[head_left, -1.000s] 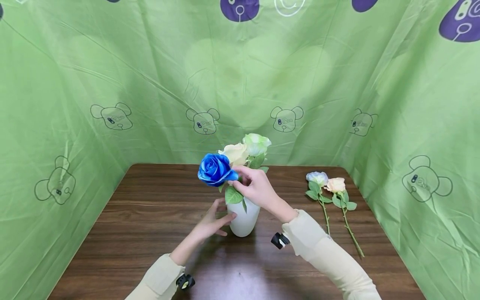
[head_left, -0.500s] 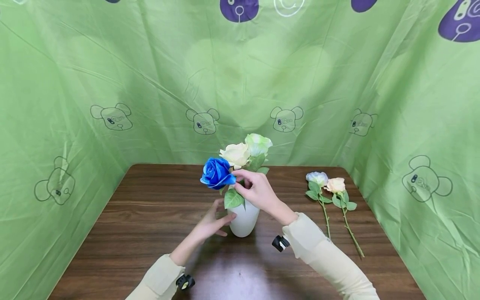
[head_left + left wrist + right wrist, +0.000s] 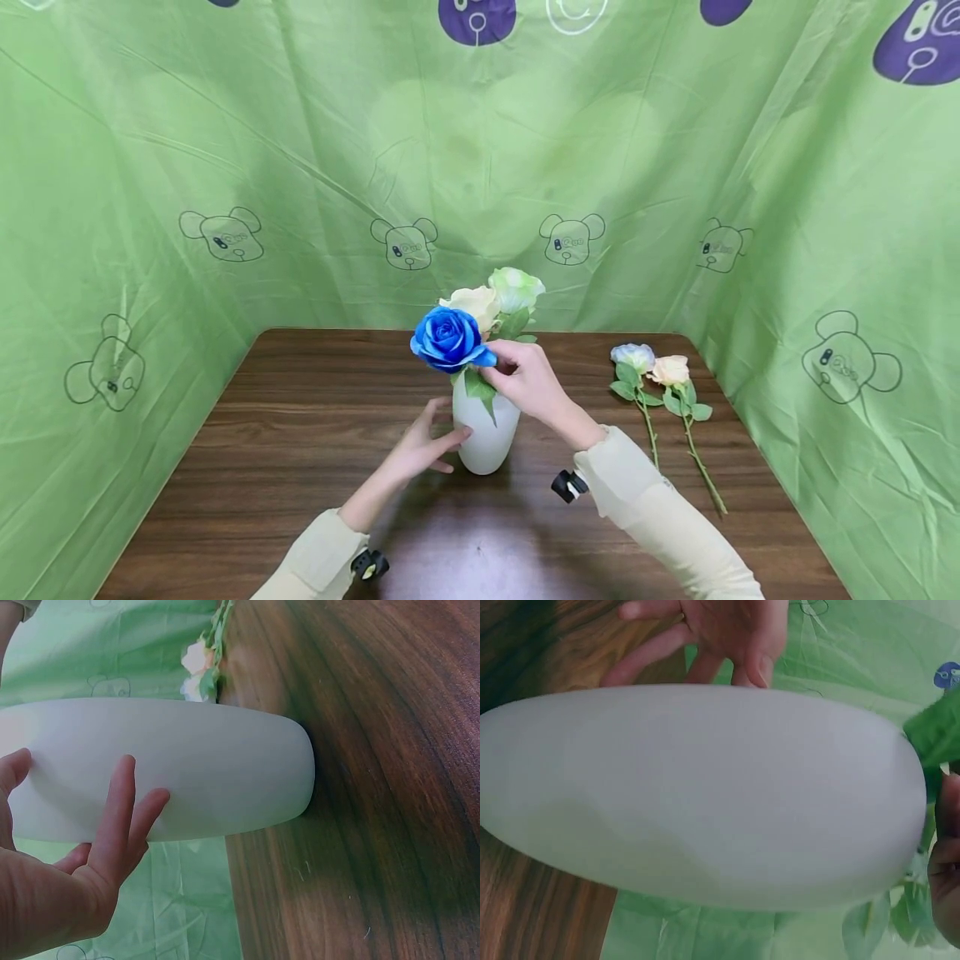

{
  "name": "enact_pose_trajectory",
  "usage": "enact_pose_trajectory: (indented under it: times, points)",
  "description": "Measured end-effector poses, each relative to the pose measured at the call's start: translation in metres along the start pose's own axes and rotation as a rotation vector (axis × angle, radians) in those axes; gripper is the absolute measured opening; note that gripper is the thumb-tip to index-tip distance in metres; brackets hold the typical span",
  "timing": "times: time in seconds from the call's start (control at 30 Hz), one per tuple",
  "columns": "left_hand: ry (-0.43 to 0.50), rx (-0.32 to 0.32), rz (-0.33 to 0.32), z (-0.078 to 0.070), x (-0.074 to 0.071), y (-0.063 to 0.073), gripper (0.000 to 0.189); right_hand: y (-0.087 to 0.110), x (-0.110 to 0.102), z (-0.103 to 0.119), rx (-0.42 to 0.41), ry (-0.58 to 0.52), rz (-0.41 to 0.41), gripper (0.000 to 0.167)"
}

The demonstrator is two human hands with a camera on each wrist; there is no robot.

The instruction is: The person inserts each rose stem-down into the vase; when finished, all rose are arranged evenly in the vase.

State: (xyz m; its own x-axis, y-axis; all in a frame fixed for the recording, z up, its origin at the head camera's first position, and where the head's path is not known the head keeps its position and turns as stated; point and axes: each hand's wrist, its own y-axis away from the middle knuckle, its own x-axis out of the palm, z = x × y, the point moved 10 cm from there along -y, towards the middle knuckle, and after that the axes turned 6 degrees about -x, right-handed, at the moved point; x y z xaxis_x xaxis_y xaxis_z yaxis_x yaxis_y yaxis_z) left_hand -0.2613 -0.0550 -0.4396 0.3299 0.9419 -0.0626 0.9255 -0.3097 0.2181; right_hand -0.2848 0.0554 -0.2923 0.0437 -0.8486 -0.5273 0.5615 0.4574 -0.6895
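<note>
While the left hand (image 3: pixel 422 444), fingers spread, rests on the left side of the upright white vase (image 3: pixel 486 437), the right hand (image 3: pixel 528 382), nearer its mouth, pinches the blue rose (image 3: pixel 448 339), bloom just left of that hand, stem hidden, cream rose (image 3: pixel 480 303) and green rose (image 3: pixel 516 288) beyond.

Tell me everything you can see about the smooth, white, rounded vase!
The white vase looks smooth and plain, maybe ceramic or plastic, and narrows toward its base. It stands upright on the brown wood-grain table. The person's left hand touches its side. Pointed green leaves partly hide its top.
</note>
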Motion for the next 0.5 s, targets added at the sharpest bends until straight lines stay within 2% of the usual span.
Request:
enact_pose_trajectory:
  times: [0.27,0.4,0.5]
  points:
    - [-0.007,0.002,-0.002,0.001,0.0,0.0,0.059,0.0,-0.039,0.018,0.041,-0.036,-0.148,0.016]
    - [-0.004,0.006,-0.005,0.0,0.0,0.0,0.058,0.008,-0.054,0.004,0.098,-0.045,-0.187,0.015]
    - [-0.003,0.006,-0.008,0.0,-0.001,0.001,0.058,0.017,-0.064,-0.015,0.177,-0.074,-0.209,0.015]
